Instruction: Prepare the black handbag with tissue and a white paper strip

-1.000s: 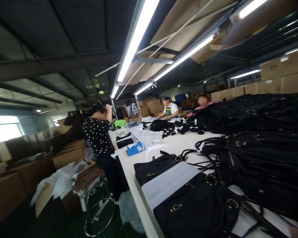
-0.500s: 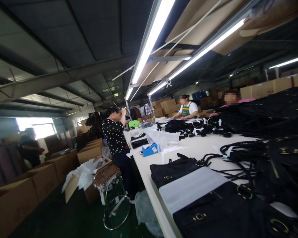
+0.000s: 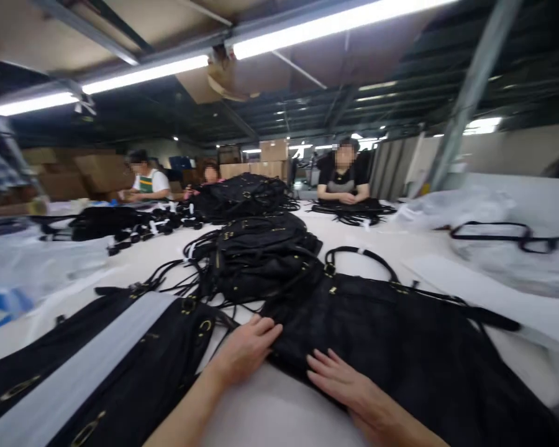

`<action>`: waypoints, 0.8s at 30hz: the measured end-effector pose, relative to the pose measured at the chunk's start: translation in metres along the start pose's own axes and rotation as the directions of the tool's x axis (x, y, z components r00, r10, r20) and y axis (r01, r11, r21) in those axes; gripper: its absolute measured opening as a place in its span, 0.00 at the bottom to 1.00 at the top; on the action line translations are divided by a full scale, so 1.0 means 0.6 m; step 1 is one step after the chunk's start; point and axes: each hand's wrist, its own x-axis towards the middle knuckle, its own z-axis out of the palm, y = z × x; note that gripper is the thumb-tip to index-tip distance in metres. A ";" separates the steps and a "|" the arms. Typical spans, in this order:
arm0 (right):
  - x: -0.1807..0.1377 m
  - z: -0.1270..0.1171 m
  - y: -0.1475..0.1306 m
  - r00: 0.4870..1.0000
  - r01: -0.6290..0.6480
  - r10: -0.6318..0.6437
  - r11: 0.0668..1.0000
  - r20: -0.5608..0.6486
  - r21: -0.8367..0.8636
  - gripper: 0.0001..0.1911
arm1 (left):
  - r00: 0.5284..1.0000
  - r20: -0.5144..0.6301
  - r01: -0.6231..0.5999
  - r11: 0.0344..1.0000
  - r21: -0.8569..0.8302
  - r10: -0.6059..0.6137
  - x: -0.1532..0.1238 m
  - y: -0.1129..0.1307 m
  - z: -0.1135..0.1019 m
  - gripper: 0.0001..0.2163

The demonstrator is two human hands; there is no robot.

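Black handbag (image 3: pixel 382 335): lies flat on the white table (image 3: pixel 279 416) directly before you, handle loop arched at its far end. Your left hand (image 3: pixel 245 351): flat, fingers extended, resting on the bag's near left edge, grasping nothing. Your right hand (image 3: pixel 342 382): flat, fingers spread, palm down on the bag's near edge. Stack of bags (image 3: pixel 256 254): just beyond the handbag. Bag with grey band (image 3: pixel 97 366): left of the handbag. Seated person in black (image 3: pixel 342 177): far beyond it.

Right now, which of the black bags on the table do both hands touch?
The flat black bag nearest the camera: left hand and right hand rest on its near edge.
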 end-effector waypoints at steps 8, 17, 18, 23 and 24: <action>0.026 -0.039 -0.046 0.996 -0.014 0.012 1.000 0.083 0.026 0.35 | 0.988 -0.152 0.023 0.990 0.138 -0.002 -0.051 -0.019 0.048 0.20; 0.021 -0.039 -0.042 0.999 0.040 -0.041 0.999 0.036 0.036 0.26 | 0.962 -0.233 0.192 0.962 0.195 -0.144 0.119 0.067 -0.070 0.14; 0.022 -0.034 -0.037 0.998 0.052 -0.053 0.998 0.035 0.041 0.24 | 0.951 -0.297 0.142 0.977 0.160 -0.090 0.146 0.085 -0.078 0.14; 0.034 0.016 0.020 0.996 0.074 -0.064 0.984 -0.068 0.162 0.17 | 0.912 -0.366 -0.193 0.981 0.018 0.186 0.189 0.105 0.016 0.26; 0.037 0.028 0.035 0.995 0.047 -0.029 0.979 -0.096 0.196 0.18 | 0.905 -0.405 -0.152 0.988 -0.015 0.133 0.183 0.091 0.056 0.27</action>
